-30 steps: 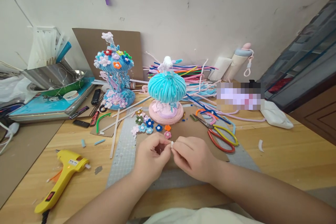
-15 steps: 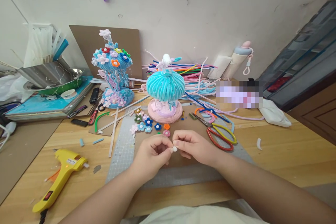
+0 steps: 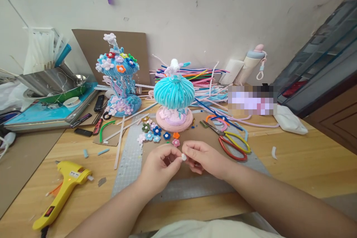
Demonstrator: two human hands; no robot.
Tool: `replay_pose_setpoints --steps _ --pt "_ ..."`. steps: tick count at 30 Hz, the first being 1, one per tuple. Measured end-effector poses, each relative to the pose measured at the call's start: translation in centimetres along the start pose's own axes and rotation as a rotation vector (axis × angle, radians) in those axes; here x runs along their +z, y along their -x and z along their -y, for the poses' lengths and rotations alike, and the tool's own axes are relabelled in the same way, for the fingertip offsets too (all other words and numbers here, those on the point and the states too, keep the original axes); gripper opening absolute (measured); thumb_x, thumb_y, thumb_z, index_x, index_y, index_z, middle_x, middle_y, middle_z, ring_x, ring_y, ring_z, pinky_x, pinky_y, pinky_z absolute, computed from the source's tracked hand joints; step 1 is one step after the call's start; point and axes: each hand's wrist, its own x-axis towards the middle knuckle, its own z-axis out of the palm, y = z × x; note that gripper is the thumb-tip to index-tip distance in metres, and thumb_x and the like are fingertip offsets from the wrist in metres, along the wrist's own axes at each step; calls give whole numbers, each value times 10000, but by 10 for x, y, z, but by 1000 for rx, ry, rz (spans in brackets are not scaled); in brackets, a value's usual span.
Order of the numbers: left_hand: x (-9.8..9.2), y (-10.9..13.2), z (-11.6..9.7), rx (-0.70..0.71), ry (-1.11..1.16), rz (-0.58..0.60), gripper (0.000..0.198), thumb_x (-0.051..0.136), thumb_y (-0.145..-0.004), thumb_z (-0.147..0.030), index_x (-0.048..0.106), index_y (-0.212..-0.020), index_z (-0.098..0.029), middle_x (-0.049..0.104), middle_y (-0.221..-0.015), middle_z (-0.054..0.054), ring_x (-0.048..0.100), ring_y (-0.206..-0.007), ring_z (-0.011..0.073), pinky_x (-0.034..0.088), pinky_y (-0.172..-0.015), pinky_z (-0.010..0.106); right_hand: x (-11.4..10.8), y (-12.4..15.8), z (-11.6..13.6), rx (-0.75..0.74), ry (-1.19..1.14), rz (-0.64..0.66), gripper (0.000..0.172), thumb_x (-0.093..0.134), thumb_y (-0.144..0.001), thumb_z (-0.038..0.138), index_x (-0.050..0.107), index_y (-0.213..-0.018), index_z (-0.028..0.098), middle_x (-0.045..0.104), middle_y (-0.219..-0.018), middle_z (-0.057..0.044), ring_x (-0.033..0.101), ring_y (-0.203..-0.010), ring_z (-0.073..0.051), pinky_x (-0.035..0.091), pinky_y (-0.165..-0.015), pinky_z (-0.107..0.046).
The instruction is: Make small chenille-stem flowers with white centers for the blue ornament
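Note:
Over the mat's middle, my left hand pinches a small white piece between thumb and forefinger. It looks fuzzy and curled, like a bit of pipe cleaner. My right hand is closed too, its thumb and forefinger meeting at the same piece, the other fingers curled under. Just beyond the hands lie several small felt-like flowers, among them a pink one, an orange one and a dark blue one. Behind them stands a turquoise domed pipe-cleaner ornament on a pink round base.
Scissors with red and yellow handles lie right of my hands. A yellow glue gun rests at the left. A blue flowered ornament stands at back left; bundled pipe cleaners lie behind. A grey cutting mat lies below.
The white piece now shows as a rounder curl at the left fingertips. My right fingers have shifted slightly, with the lower ones more visible. The whole view has moved a little.

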Motion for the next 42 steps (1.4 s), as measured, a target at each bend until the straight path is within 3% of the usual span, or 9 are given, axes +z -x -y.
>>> replay_pose_setpoints --steps 6,12,16,19,22,29,37,40,42 --pt "0 0 2 -16 -19 -54 65 544 -785 -196 586 -743 -170 551 -634 -12 480 -553 99 368 -519 202 1 2 4 16 40 -1 313 577 -795 451 461 -739 166 471 -562 66 368 -379 -34 262 -363 -157" --pt "-1 0 0 78 -137 -80 93 536 -765 -131 602 -709 -165 559 -634 -2 480 -570 104 354 -513 198 4 2 2 25 216 -122 305 569 -799 447 504 -745 154 499 -580 52 385 -390 -34 303 -373 -158" --pt "-3 0 0 156 -157 -85 91 540 -766 -124 620 -758 -167 571 -674 10 505 -604 113 365 -526 203 3 1 1 40 99 -52 301 588 -793 429 535 -750 135 564 -613 21 403 -373 -28 289 -361 -157" --pt "-4 3 -2 83 -85 -82 66 550 -787 -174 609 -817 -171 562 -689 4 498 -600 108 384 -548 213 1 1 0 36 -15 -34 288 628 -772 401 524 -717 138 543 -566 38 387 -365 -25 258 -348 -150" --pt "-4 4 -6 -53 120 2 107 540 -817 -242 575 -883 -165 570 -718 8 514 -625 109 409 -578 221 -1 1 -1 28 -80 -20 274 638 -773 380 521 -716 140 518 -548 50 377 -368 -24 243 -344 -145" --pt "-6 -1 -7 -211 472 145 189 602 -781 -318 507 -771 -154 529 -620 -29 484 -530 80 408 -510 205 1 1 -1 -14 62 -8 239 604 -805 344 523 -709 140 506 -551 48 375 -383 -28 269 -369 -154" --pt "-3 -2 -3 -283 587 150 142 582 -783 -258 462 -782 -182 512 -533 -68 454 -365 67 362 -389 189 3 5 -4 -82 194 -24 195 588 -816 309 553 -729 138 441 -519 66 380 -418 -42 305 -411 -167" --pt "-3 -1 0 -285 615 171 102 552 -806 -255 475 -810 -187 499 -559 -65 444 -380 66 364 -384 191 2 3 -6 -76 75 6 210 608 -803 318 548 -720 135 478 -541 56 378 -399 -33 289 -393 -163" --pt "-4 1 -1 -189 486 127 86 531 -828 -260 504 -814 -180 515 -611 -42 475 -458 74 400 -451 205 0 0 -7 -36 -64 29 217 620 -796 319 535 -713 137 499 -545 51 369 -377 -27 255 -367 -156"
